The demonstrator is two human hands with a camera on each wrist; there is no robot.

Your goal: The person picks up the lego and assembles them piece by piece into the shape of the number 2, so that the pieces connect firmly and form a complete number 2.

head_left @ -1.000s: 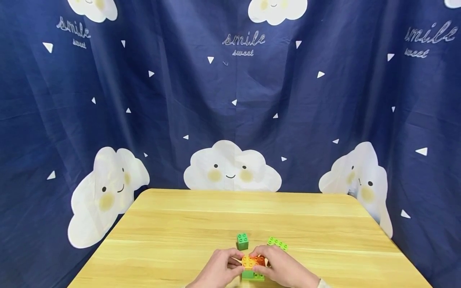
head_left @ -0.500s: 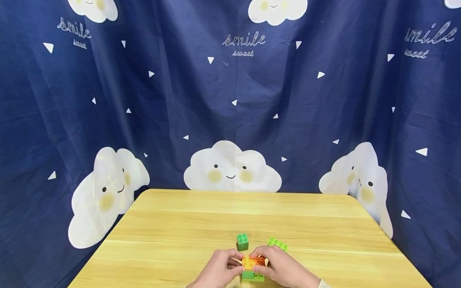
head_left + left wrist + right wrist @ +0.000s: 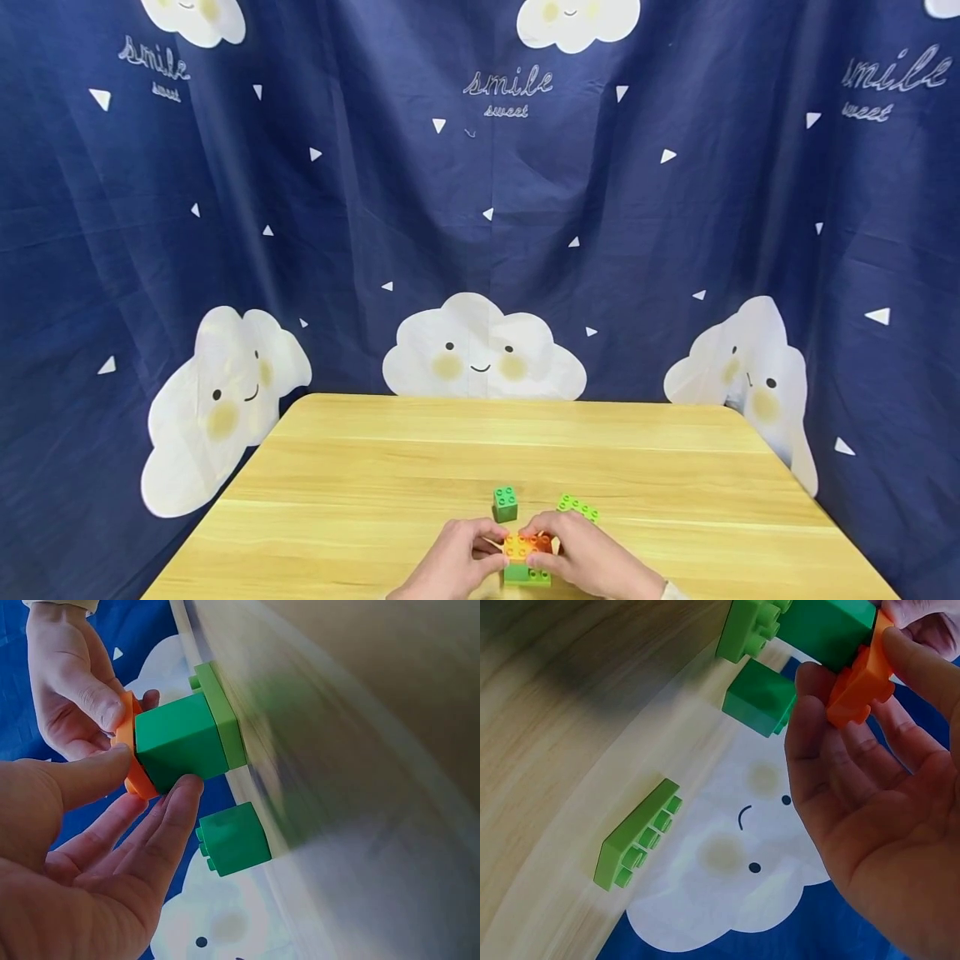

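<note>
While both hands pinch the orange plate (image 3: 525, 545) atop the green stack (image 3: 527, 573) — left hand (image 3: 455, 561), right hand (image 3: 587, 558) — seating seems under way; even downward pressure comes next.

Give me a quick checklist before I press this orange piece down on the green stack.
1. Both hands on the orange piece: ok, left hand and right hand pinch it.
2. Piece sits over the dark green block: ok.
3. Base, the light green plate, flat on the table: ok.
4. Studs fully seated: cannot tell.
5. Loose green cube and flat green brick apart from the stack: ok.
</note>
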